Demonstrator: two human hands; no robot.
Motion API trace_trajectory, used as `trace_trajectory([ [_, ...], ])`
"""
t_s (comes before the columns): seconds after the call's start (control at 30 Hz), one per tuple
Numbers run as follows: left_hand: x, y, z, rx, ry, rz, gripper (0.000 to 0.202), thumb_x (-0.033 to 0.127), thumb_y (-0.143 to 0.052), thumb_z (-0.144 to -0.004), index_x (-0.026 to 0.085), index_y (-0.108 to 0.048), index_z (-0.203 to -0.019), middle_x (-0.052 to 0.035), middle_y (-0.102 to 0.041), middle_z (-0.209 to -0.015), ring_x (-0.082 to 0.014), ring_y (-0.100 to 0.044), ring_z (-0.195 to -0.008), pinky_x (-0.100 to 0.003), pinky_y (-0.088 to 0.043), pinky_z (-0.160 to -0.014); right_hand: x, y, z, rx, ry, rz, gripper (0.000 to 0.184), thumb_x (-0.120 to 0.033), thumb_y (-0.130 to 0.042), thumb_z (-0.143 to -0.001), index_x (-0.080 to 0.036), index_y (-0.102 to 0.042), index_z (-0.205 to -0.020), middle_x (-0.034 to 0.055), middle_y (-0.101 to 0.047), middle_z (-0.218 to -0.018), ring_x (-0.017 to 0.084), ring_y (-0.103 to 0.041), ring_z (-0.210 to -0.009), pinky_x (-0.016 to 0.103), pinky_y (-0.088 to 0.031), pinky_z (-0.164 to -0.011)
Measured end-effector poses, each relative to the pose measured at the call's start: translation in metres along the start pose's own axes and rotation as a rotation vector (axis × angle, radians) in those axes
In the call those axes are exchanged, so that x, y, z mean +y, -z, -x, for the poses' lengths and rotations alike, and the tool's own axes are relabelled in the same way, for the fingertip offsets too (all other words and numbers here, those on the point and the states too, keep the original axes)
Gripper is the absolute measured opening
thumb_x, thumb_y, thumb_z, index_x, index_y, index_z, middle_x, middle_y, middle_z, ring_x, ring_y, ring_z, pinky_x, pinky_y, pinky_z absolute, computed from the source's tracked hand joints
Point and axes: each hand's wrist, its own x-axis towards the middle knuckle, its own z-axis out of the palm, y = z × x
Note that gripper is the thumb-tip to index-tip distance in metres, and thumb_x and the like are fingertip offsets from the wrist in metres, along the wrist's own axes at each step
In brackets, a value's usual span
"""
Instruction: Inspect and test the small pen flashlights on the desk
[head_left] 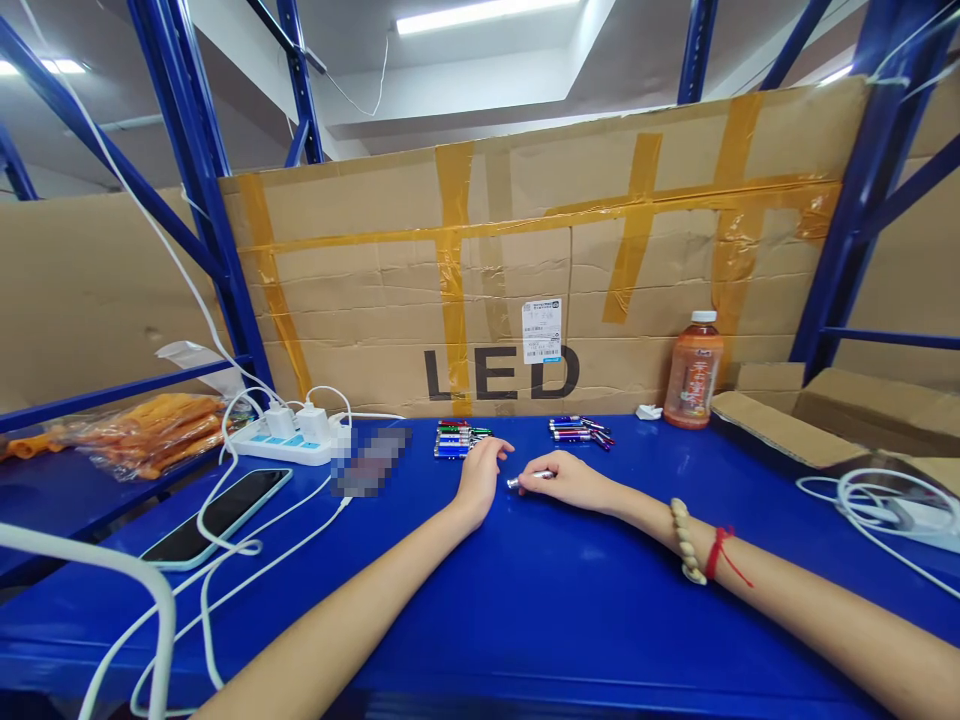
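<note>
Bench: blue metal bench (pixel 585 570) inside a blue rack; a taped brown cardboard wall (pixel 360 290) marked "LED" stands behind it.
Right hand: the right hand (pixel 568 481) rests on the bench, fingers pinched closed around a small silver pen-shaped tube (pixel 527 481); a beaded bracelet (pixel 686 542) is on the wrist.
Silver tube: low over the bench between both hands, its free end pointing to the left hand, just beside it.
Left hand: the left hand (pixel 480 478) lies palm down, fingers loosely bent, holding nothing.
Left pile: small coloured pen-shaped tubes (pixel 456 438), just behind the left fingertips.
Right pile: more coloured tubes (pixel 579 431), behind the right hand.
Bottle: orange plastic drink bottle with white cap (pixel 694 372), upright near the cardboard.
Left side: white power strip with chargers (pixel 281 443); dark smartphone (pixel 217 515) lying flat.
Right side: open brown cardboard box (pixel 795 425); coiled white cable (pixel 877 495).
</note>
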Motion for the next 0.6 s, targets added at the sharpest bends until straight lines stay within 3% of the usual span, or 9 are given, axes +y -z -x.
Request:
trace_trajectory([
  [0.1, 0.0013, -0.0001, 0.0008, 0.000, 0.009, 0.007, 0.024, 0.023, -0.037, -0.074, 0.015, -0.058, -0.069, -0.0014, -0.049, -0.073, -0.0099, -0.043, -0.063, -0.021, -0.035, -0.059, -0.0009, -0.0009, 0.0001, 0.004, -0.019, 0.013, 0.045, -0.054, -0.052, -0.077, -0.012, -0.065, -0.067, 0.0017, -0.060, -0.063, 0.011, -0.047, -0.058, 0.021, -0.034, -0.053],
  [0.47, -0.0010, 0.0001, 0.0001, -0.004, -0.002, -0.037, 0.025, 0.025, -0.035, -0.076, 0.016, -0.058, -0.070, -0.0022, -0.051, -0.074, -0.0107, -0.045, -0.065, -0.021, -0.036, -0.059, -0.0006, -0.0026, 0.0004, 0.007, -0.022, -0.032, 0.048, -0.055, -0.051, -0.077, -0.011, -0.065, -0.066, 0.0015, -0.058, -0.060, 0.009, -0.043, -0.055, 0.021, -0.032, -0.050],
  [0.6, -0.0021, 0.0005, -0.0011, -0.005, -0.016, -0.043, 0.024, 0.024, -0.035, -0.075, 0.016, -0.057, -0.069, -0.0018, -0.051, -0.073, -0.0110, -0.045, -0.064, -0.021, -0.036, -0.059, 0.0043, -0.0031, -0.0008, 0.014, 0.006, -0.042, 0.047, -0.054, -0.047, -0.079, -0.011, -0.067, -0.076, 0.0028, -0.062, -0.068, 0.010, -0.048, -0.059, 0.021, -0.035, -0.054],
])
